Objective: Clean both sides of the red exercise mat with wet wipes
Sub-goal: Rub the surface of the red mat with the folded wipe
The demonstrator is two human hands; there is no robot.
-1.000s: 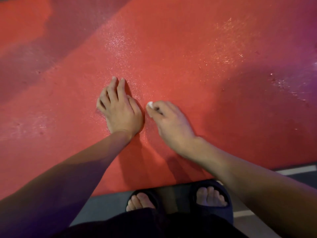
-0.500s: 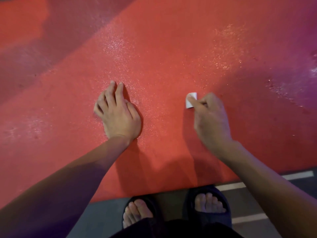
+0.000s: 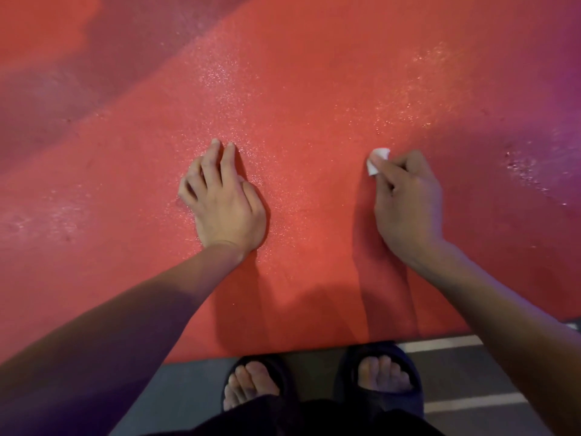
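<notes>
Right hand [image 3: 408,202] pinches a small white wipe [image 3: 377,161] against the red mat [image 3: 314,105]. Left hand [image 3: 224,202] rests on the mat, fingers [image 3: 227,163] loosely spread, holding nothing

The single head-worn view looks steeply down and forward, close over the red mat [image 3: 314,89] near the person's feet [image 3: 314,385].
</notes>
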